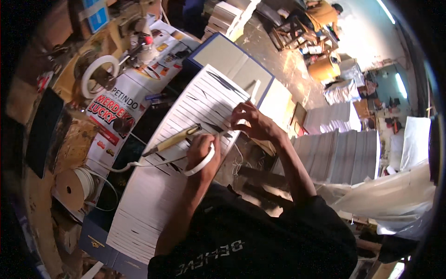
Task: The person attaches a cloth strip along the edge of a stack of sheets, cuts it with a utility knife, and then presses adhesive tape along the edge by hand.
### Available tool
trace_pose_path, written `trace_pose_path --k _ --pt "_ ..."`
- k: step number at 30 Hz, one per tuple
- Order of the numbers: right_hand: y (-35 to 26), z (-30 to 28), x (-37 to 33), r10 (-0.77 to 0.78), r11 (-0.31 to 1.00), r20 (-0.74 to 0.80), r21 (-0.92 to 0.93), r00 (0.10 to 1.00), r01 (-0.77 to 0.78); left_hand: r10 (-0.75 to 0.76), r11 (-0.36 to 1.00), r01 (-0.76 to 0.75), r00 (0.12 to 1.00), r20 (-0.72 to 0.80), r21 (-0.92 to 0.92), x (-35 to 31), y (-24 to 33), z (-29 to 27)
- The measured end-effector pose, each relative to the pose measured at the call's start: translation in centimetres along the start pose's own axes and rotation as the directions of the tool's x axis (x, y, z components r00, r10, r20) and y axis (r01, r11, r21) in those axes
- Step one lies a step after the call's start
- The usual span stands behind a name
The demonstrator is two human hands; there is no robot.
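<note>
A long row of white-paged book blocks (186, 107), with dark gaps between them, lies slantwise in front of me on dark blue hard covers. My left hand (202, 151) is closed on a narrow white ribbon (200, 166), which loops over the back of the hand and trails left towards a spool. My right hand (251, 122) bends its fingers into a pinch at the row's right edge; what lies between the fingertips is too small to make out. Beside my left hand, a pale tan-handled tool (174, 140) with dark ends rests across the blocks.
The spool (76, 189) of white ribbon stands at the left, near a printed poster (118, 107) and a white tape ring (100, 76). An open hard cover (232, 60) lies beyond the blocks. Tall paper stacks (334, 153) stand at right; another person (323, 16) sits far back.
</note>
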State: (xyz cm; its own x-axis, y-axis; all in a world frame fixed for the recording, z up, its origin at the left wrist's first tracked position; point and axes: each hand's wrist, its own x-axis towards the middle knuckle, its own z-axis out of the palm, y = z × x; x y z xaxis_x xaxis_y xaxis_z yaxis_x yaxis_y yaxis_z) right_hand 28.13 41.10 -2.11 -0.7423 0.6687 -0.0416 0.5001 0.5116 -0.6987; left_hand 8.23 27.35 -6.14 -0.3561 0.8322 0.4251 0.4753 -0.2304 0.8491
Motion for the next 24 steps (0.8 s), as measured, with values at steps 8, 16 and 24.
trace_pose_path --k 8,16,24 --pt "-0.1 -0.5 0.1 0.242 0.941 -0.052 0.257 0.969 -0.221 -0.035 0.997 0.025 0.988 0.149 0.069 0.5 1.5 -1.6" --pt "2.0 -1.8 1.2 -0.022 0.999 -0.233 0.034 0.972 0.031 -0.170 0.980 0.164 0.984 0.046 0.110 -0.5 3.2 -2.4" --pt "3.6 -2.2 0.9 0.059 0.997 -0.277 0.063 0.959 -0.043 -0.210 0.952 0.175 0.970 0.120 0.250 1.1 2.6 -1.8"
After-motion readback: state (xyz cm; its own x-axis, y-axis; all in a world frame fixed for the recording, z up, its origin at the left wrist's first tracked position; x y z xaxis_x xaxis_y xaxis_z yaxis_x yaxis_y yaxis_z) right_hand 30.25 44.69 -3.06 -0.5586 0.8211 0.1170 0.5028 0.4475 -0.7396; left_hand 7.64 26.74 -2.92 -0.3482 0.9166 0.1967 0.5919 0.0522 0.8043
